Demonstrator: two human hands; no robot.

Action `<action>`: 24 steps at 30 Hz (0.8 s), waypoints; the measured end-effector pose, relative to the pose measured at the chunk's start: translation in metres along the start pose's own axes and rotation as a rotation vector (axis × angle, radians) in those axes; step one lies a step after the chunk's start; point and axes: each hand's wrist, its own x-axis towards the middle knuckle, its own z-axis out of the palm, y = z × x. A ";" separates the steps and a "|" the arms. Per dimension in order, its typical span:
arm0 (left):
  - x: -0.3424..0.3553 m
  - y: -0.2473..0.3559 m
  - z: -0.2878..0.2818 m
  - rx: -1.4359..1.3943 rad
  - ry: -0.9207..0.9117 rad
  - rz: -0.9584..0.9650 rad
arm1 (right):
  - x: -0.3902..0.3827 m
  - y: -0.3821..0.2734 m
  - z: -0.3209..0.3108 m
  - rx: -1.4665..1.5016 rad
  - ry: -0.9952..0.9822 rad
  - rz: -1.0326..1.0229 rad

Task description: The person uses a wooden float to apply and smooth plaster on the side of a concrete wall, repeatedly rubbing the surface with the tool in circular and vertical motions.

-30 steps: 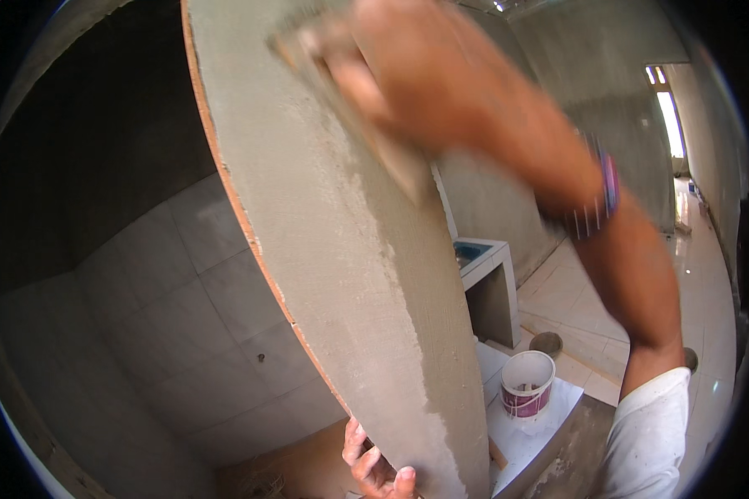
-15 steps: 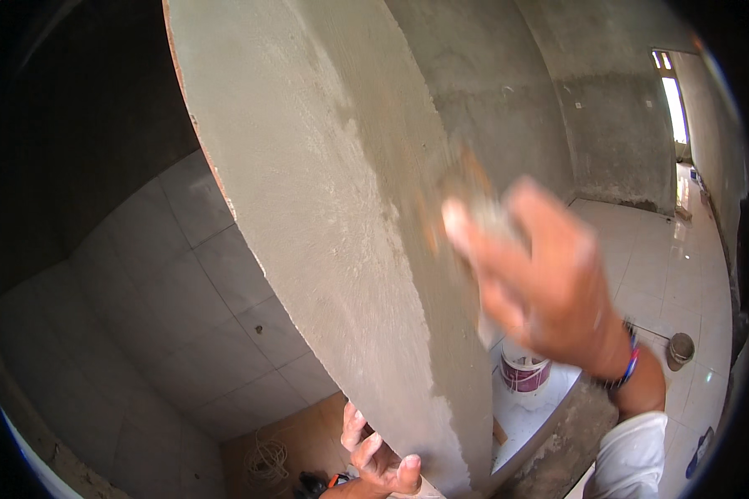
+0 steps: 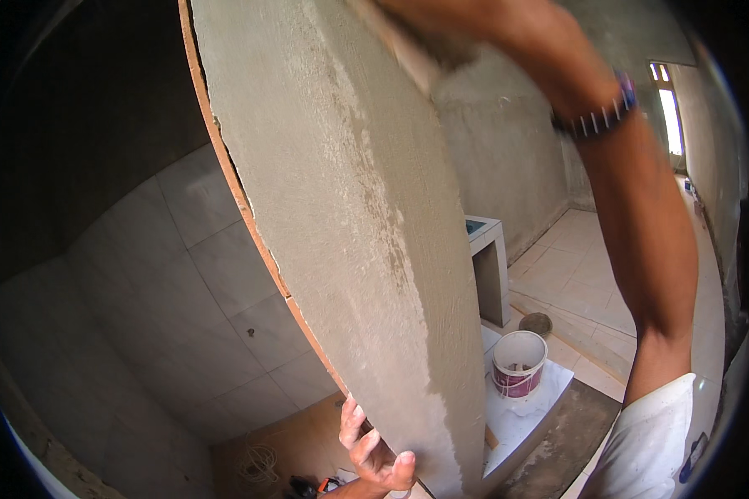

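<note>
A tall plastered wall end [image 3: 333,224] stands before me, its grey coat wetter and darker along the right side. A thin reddish-brown strip [image 3: 241,200] runs down its left edge, with a narrow dark gap beside the upper part. Low on that edge, my left hand [image 3: 379,456] grips around the strip, fingers at its left and thumb toward the wall face. My right hand [image 3: 466,15] is high up at the top edge of the view, fingers cut off. Beside it shows a blurred flat plastering tool [image 3: 399,50], pressed to or close by the wall's right side; its exact kind is unclear.
A white and purple bucket [image 3: 520,366] stands on a white tiled ledge [image 3: 549,395] at right, with a dark pail [image 3: 536,323] behind. A tiled counter [image 3: 493,274] stands farther back. At left are marbled wall tiles [image 3: 216,333] and coiled cord [image 3: 260,464] on the floor.
My right hand has swept from mid-height up along the wall to the top edge. My left hand stays low on the edge. More of the reddish-brown strip and the bucket now shows.
</note>
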 end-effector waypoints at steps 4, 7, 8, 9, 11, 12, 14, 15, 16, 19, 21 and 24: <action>0.005 0.001 0.008 -0.019 -0.010 -0.009 | -0.045 0.008 -0.026 -0.121 -0.040 -0.065; 0.009 0.009 -0.004 0.167 -0.058 -0.009 | -0.117 -0.055 -0.031 -0.104 -0.172 -0.024; 0.009 0.009 -0.002 0.150 -0.047 -0.008 | -0.148 -0.079 -0.039 -0.012 -0.174 -0.001; 0.010 0.008 0.000 0.123 -0.045 -0.004 | -0.168 -0.094 -0.045 0.070 -0.178 0.030; 0.001 -0.004 0.010 -0.019 0.054 0.007 | -0.171 -0.104 -0.047 0.065 -0.218 0.015; -0.003 -0.010 0.014 -0.087 0.105 0.012 | -0.169 -0.107 -0.045 0.065 -0.237 0.007; 0.010 0.004 0.001 0.035 -0.034 -0.012 | -0.116 -0.080 -0.030 -0.050 -0.096 -0.077; 0.014 0.008 -0.004 0.093 -0.103 -0.025 | -0.089 -0.068 -0.024 -0.118 -0.025 -0.112; 0.014 0.006 -0.002 0.077 -0.106 -0.018 | -0.061 -0.048 -0.022 -0.200 -0.006 -0.093; 0.011 0.005 -0.004 0.085 -0.075 -0.021 | 0.005 -0.021 -0.018 0.098 -0.042 0.034; 0.008 0.006 0.000 0.096 -0.029 -0.023 | -0.019 -0.027 -0.028 0.010 -0.017 -0.121; 0.004 0.002 0.020 -0.149 0.162 -0.071 | -0.080 -0.035 -0.022 -0.106 -0.056 -0.083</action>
